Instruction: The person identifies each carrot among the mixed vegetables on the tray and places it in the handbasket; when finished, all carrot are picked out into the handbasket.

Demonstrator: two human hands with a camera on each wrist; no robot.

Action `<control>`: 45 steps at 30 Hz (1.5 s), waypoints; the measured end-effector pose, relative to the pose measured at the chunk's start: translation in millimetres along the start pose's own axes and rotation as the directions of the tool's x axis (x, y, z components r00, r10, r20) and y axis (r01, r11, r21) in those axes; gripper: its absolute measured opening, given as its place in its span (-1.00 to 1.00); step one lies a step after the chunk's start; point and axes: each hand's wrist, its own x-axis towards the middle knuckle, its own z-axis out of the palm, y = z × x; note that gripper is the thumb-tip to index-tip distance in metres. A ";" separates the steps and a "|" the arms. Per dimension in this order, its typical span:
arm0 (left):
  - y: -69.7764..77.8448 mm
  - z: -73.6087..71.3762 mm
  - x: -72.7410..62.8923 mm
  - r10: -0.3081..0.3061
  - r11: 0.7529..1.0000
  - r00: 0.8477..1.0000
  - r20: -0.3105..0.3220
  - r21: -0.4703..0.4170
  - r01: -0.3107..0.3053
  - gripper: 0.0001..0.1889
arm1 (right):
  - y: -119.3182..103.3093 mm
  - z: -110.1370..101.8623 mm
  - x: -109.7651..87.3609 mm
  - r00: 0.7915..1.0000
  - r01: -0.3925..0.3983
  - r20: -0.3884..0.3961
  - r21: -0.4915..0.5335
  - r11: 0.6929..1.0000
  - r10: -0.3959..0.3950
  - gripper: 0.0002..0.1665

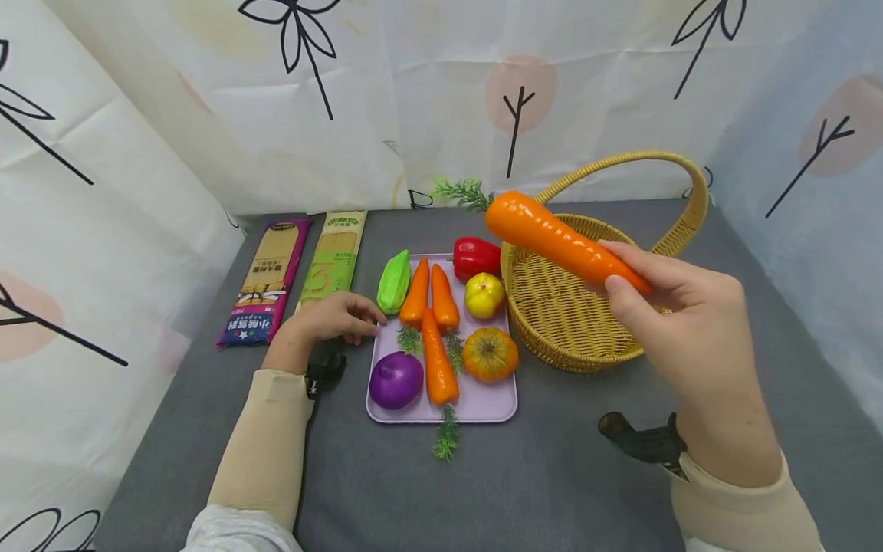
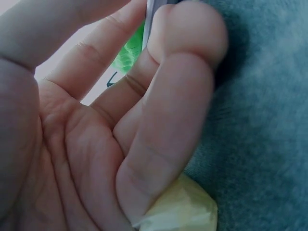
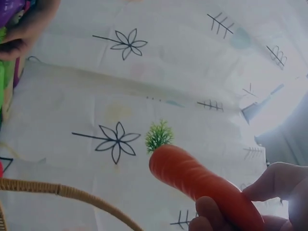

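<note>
Right hand [image 1: 700, 330], frame right, pinches a carrot [image 1: 552, 231] by its tip, so it might slip; left hand [image 1: 336, 317] curls loosely, seemingly empty.

Your head view looks forward and down from above, far enough back to take in grey tabletop [image 1: 552, 475] and basket [image 1: 552, 353]. Your left wrist view sits tight against your left hand [image 2: 96, 134], which fills much of it. Your right wrist view looks along the held carrot [image 3: 192, 173] toward patterned cloth [image 3: 159, 82], sharing carrot, basket handle [image 3: 72, 191] and left hand with head.
</note>
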 end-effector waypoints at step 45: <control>1.3 0.5 1.6 -0.019 1.000 1.000 -0.023 -0.015 0.018 -0.79 | 73.9 -59.2 56.2 0.855 -0.314 0.259 -0.430 0.847 0.449 -0.32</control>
